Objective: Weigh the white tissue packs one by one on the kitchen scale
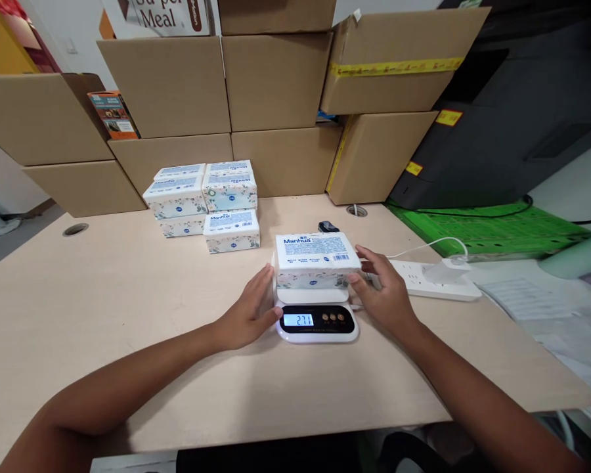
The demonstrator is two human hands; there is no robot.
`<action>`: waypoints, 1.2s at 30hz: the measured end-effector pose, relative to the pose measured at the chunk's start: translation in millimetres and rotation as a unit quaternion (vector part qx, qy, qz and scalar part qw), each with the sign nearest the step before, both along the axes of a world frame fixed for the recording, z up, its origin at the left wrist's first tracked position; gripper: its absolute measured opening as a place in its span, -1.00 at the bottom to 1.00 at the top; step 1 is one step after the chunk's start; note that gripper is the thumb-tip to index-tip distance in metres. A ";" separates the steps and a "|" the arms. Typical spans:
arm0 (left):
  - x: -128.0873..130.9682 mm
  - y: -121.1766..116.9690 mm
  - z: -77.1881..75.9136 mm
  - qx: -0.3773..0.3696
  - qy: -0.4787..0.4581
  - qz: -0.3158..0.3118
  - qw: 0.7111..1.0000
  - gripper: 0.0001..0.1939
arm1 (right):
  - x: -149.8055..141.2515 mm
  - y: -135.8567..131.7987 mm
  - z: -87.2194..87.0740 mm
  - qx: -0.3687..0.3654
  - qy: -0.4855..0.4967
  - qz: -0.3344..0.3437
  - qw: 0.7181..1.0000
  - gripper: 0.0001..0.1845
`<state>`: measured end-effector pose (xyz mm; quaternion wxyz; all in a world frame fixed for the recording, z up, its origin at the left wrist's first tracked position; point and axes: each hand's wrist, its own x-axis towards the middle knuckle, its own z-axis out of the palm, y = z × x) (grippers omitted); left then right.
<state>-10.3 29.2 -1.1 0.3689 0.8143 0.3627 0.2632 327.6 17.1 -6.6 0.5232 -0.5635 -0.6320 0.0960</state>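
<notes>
A white pack of tissues (pixel 317 252) marked "Manhua" lies flat on a small white digital scale (pixel 318 337). The scale's lit display (pixel 298 320) appears to read 2.71. My left hand (pixel 249 309) is at the scale's left side, fingers stretched out and thumb touching the edge beside the display. At the pack's right end, my right hand (pixel 381 289) has its thumb on the front corner and its fingers curved round the side. More tissue packs (pixel 231 230) are stacked farther back, left of the scale.
Cardboard boxes (pixel 276 82) form a wall along the table's back. A white power strip (pixel 433 279) with a plugged-in charger lies on the right, near a green plastic pallet (pixel 492 230). A small dark object (pixel 328 226) sits behind the scale. A large black machine (pixel 512 131) stands back right.
</notes>
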 end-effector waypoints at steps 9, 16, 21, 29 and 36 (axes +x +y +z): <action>-0.9 1.2 -2.7 -0.039 -0.019 0.037 0.998 -0.08 | 3.0 3.7 -0.3 0.050 0.042 -0.014 0.998 -0.27; 2.6 7.1 -13.8 -0.020 -0.040 0.045 0.998 -0.12 | 9.4 7.2 -2.4 0.058 0.006 -0.027 0.998 -0.28; 4.7 9.0 -13.3 -0.014 -0.058 0.037 0.998 -0.15 | 15.6 11.6 -3.1 0.064 0.013 -0.032 0.997 -0.26; 7.2 9.4 -15.4 0.003 -0.063 0.020 0.998 -0.18 | 19.6 10.7 -3.8 0.048 0.028 -0.042 0.998 -0.23; 9.3 9.8 -19.4 0.011 -0.059 0.023 0.998 -0.20 | 19.4 8.9 1.9 0.038 0.019 -0.048 0.998 -0.27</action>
